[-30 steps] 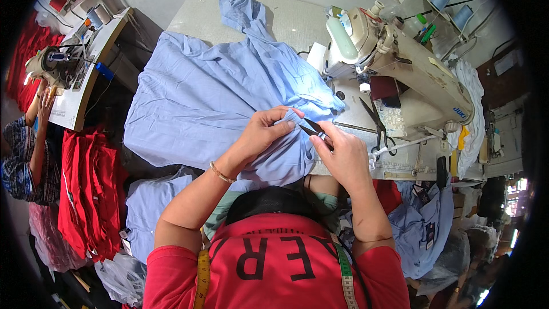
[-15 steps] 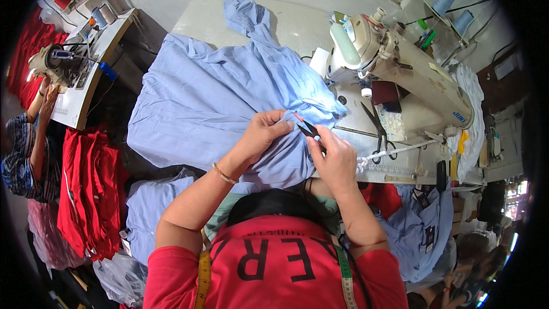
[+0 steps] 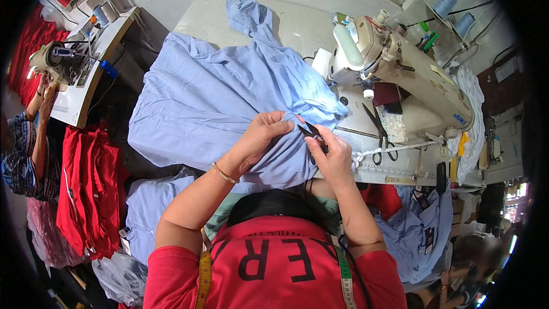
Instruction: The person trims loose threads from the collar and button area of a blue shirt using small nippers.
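Note:
A light blue garment (image 3: 200,97) lies spread over the sewing table, its near edge hanging toward my lap. My left hand (image 3: 267,136) pinches a fold of it, thumb on top. In my right hand (image 3: 333,153) is a small pair of black thread snips (image 3: 309,130), the blades pointing left at the cloth by my left fingertips. Whether the blades touch the fabric I cannot tell. Right of my hands stands a cream sewing machine (image 3: 423,74), and large black scissors (image 3: 380,134) lie in front of it.
A white braided cord (image 3: 394,148) runs along the table's right front. More blue garments (image 3: 417,234) hang at the lower right. Red cloth (image 3: 91,189) is piled at the left, below a second table (image 3: 108,51), where another person's hands (image 3: 47,100) work at a machine.
My right hand and the snips have shifted very slightly. The left hand keeps its pinch on the garment, which lies as before.

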The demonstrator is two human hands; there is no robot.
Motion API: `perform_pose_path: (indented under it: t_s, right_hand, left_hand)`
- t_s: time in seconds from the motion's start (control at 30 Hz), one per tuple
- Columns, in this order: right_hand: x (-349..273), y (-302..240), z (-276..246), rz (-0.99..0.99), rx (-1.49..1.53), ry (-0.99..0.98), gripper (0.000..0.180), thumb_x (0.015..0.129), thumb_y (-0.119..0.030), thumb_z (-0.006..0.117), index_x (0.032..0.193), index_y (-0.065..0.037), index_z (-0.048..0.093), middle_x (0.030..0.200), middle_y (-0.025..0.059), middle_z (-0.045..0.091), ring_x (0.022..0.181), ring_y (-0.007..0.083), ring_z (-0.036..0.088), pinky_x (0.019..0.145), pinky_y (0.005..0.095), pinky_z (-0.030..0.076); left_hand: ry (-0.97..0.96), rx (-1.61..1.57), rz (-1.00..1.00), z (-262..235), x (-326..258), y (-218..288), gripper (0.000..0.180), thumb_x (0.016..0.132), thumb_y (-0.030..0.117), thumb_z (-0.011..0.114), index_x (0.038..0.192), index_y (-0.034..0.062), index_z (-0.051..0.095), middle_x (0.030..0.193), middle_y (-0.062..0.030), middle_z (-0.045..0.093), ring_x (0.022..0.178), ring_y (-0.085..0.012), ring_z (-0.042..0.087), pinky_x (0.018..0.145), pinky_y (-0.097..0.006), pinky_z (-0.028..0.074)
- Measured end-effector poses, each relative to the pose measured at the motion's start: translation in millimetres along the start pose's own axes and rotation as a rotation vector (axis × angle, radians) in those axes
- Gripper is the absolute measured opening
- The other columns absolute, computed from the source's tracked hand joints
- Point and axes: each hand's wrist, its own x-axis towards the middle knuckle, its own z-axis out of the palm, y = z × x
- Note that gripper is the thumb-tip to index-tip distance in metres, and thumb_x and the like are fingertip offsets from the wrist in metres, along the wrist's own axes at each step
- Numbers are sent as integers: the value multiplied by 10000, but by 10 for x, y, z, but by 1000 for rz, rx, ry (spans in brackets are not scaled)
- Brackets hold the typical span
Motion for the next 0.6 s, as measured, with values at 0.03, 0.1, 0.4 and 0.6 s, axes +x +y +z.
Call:
perform_pose_path:
  t_s: [0.03,0.1,0.4,0.6]
  right_hand:
    - [6,6,-3,-10,-7,-1,258,802,-210,648,992,-45,591,704,100,612,574,277,571,540,372,421]
    - [33,32,-13,-91,-70,11,251,804,-217,646,982,-49,593,687,96,599,574,277,564,542,373,413]
    - [45,-17,-76,-37,-62,-49,244,805,-223,639,977,-58,590,694,102,610,593,287,575,551,381,420]
    - [67,-157,-184,68,-89,-130,255,811,-225,626,997,-56,583,717,117,626,614,310,589,570,401,441]
  left_hand:
    - [-2,-1,2,3,0,3,161,868,66,554,980,-13,639,879,-16,640,763,-45,568,702,-189,460]
    - [-8,-3,5,10,4,7,159,870,76,560,974,-12,642,878,-13,638,763,-42,563,701,-184,455]
    - [29,7,9,3,18,-18,152,871,99,579,950,-9,651,834,2,632,718,-26,544,652,-172,443]
    - [48,49,30,13,17,-29,149,872,93,574,947,-8,653,826,9,625,708,-22,536,638,-170,440]
